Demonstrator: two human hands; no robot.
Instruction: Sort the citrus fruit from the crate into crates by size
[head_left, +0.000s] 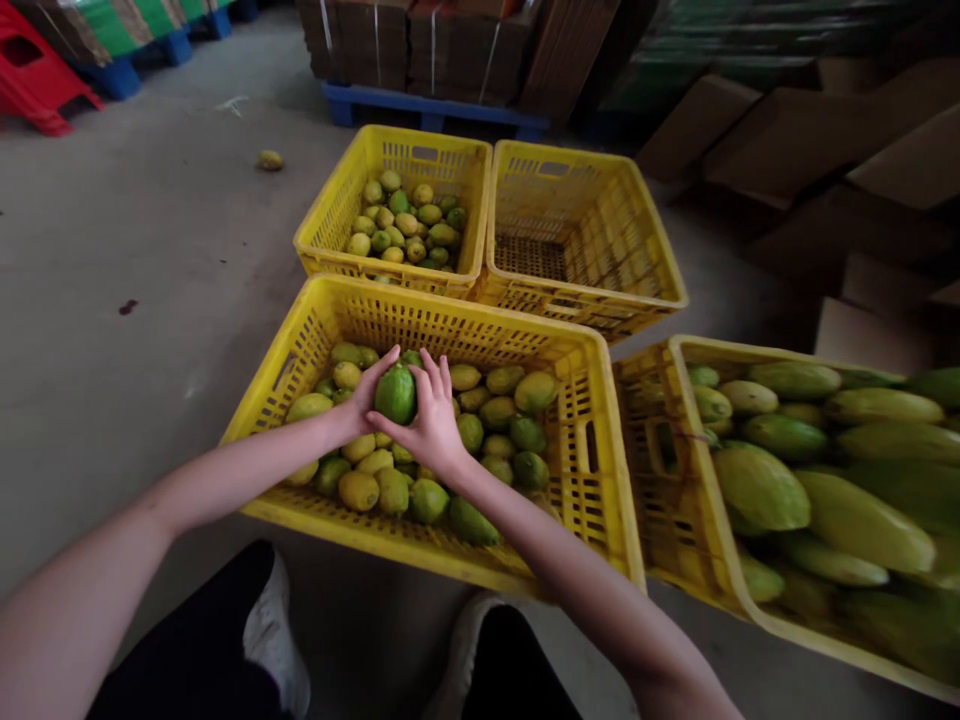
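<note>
A small green papaya [395, 393] is held between my two hands above the front yellow crate [450, 306]. My left hand [365, 395] curves round its left side. On the other side my right hand [433, 412] has its fingers over the top right and its thumb below. Under and around the hands lie several green and yellowish small papayas [358, 491] inside the crate. My hands cover part of the fruit in the middle.
Behind stand a yellow crate of small fruit [330, 205] and an empty yellow crate [645, 235]. At right, another crate [720, 570] holds large papayas [862, 520]. One loose fruit [270, 160] lies on the floor. Cardboard [795, 140], a blue pallet [435, 108] and a red stool [37, 80] stand further off.
</note>
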